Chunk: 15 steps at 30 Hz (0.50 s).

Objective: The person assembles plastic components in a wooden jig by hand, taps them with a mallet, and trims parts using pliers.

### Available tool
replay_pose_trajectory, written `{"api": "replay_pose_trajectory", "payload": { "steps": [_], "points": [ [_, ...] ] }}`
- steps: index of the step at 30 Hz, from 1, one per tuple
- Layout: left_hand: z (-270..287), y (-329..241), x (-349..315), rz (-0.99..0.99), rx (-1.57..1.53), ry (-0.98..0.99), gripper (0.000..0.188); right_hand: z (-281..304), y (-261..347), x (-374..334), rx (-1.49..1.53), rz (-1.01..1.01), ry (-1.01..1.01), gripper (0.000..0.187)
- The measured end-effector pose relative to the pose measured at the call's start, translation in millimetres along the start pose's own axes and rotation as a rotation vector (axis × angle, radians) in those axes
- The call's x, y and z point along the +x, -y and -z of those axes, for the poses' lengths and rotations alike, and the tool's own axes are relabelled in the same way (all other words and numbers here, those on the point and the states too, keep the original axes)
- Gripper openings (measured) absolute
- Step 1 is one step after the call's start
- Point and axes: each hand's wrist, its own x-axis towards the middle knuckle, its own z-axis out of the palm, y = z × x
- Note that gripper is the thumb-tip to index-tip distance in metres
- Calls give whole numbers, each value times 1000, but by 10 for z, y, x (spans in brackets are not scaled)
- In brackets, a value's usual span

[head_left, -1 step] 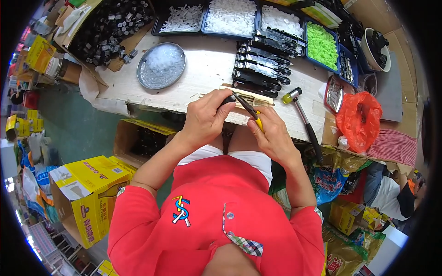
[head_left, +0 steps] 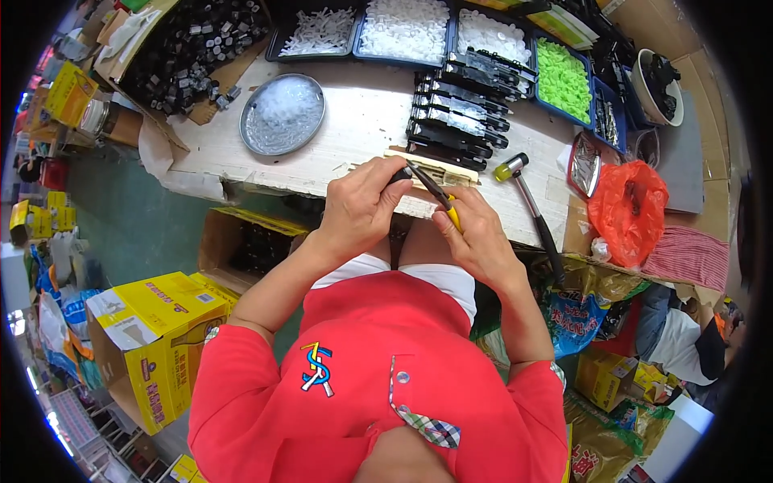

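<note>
**Pinching a small black part (head_left: 399, 175) at the nose of a yellow-handled tool (head_left: 441, 196)**

Read the clock from the small black part, with twelve pointing across the pale table (head_left: 350, 113). At eight o'clock, pinches the part in the left hand (head_left: 362, 201), with thumb and forefinger drawn tight around it and hiding much of it. At four o'clock, curls the right hand (head_left: 479, 233) firmly around the yellow-handled tool, aiming its slim dark nose toward ten or eleven, at the part. Cannot make out contact between nose and part, nor any spread in the tool's own jaws. Holds both low, by the table's near edge.

Just beyond the hands, between twelve and three, has a cream-coloured block (head_left: 459, 172) lying flat. At one o'clock, has a row of black assemblies (head_left: 455, 113) set side by side; at two, a tray of green pieces (head_left: 564, 114); at three, a hammer (head_left: 538, 216) and, farther out, a red plastic bag (head_left: 632, 217). At twelve, has trays of white pieces (head_left: 400, 61); at ten, a round grey dish (head_left: 278, 145) with whitish contents.
</note>
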Motion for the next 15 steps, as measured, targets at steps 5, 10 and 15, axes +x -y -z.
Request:
{"api": "replay_pose_trajectory", "payload": {
  "steps": [5,10,15],
  "points": [
    [3,2,-79,84,-15,30,22,-51,27,-22,-6,26,-10,17],
    [149,122,-111,820,-900,285,17,-126,-26,-48,-18,17,81,17],
    [257,345,-194,976,-1517,511,17,-117,32,-48,-55,88,170,14]
  ]
}}
